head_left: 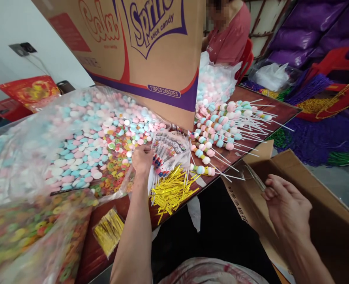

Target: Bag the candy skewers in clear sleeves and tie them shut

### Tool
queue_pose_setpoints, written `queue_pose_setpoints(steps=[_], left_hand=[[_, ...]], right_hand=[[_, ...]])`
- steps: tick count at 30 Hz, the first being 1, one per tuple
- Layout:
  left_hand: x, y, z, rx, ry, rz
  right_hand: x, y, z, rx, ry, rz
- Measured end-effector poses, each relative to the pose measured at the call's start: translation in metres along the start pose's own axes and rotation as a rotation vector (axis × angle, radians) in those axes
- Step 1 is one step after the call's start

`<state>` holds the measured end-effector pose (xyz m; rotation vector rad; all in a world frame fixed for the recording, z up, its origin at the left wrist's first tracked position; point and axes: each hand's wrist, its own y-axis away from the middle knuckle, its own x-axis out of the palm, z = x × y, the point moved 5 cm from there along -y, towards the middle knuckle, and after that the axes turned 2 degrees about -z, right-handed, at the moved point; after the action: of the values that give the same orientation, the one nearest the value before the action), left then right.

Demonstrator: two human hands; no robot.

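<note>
My left hand (141,159) reaches over the table and touches a fanned stack of printed clear candy sleeves (170,152), fingers curled at its edge. Below the stack lies a loose pile of yellow twist ties (171,191). My right hand (285,205) hovers over an open cardboard box (325,205) at the right, fingers pinched on a thin clear wrapped stick (254,177). A heap of finished candy skewers (224,122) on white sticks lies on the table beyond the stack.
A big clear bag of pastel candy discs and coloured rings (82,138) fills the left. A tall "stick candy" carton (139,51) stands behind. Another person in a red shirt (229,35) sits at the far side. A small bag of twist ties (109,230) lies near the table's edge.
</note>
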<state>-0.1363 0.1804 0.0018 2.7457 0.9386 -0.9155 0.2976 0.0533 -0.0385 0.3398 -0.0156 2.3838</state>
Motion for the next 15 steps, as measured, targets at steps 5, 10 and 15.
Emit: queue_pose_setpoints(steps=[5,10,15], left_hand=[[0.003,0.001,-0.002,0.029,-0.110,-0.053],[-0.004,-0.003,-0.001,0.009,-0.009,-0.106],[-0.017,0.006,-0.009,-0.043,0.276,-0.096]], right_hand=[[0.047,0.037,0.005,-0.002,0.027,0.101],[0.061,0.058,0.000,-0.030,0.211,0.288],[0.090,0.082,0.003,-0.052,0.274,0.480]])
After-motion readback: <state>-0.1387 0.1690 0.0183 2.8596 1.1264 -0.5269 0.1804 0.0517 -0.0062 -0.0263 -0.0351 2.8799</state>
